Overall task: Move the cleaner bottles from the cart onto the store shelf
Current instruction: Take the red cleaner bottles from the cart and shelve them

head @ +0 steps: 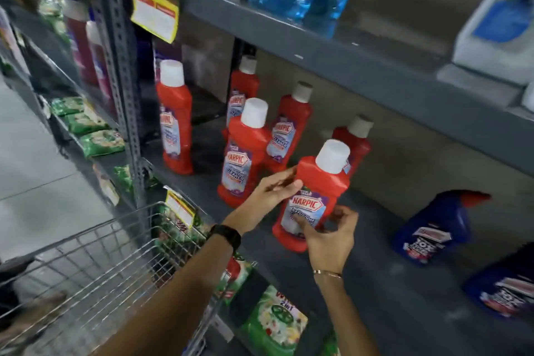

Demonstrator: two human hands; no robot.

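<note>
Setting: grey metal store shelf [361, 277], five red white-capped cleaner bottles [176, 121] standing behind.
Bottle: sixth red plastic bottle [313, 196] on the shelf's front, leaning.
Grip: left hand [273, 195] and right hand [329, 235] loosely cupping its label, fingers half-spread.
Advice: square it upright, label forward, before letting go.
Cart: wire cart [95, 257] looks empty.

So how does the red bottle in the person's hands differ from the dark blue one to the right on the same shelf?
The red white-capped Harpic bottle has a round white cap; the dark blue bottle has a red angled spout. The red bottle has both hands on it, left hand and right hand; the blue one stands untouched. Both sit on the grey metal shelf.
</note>
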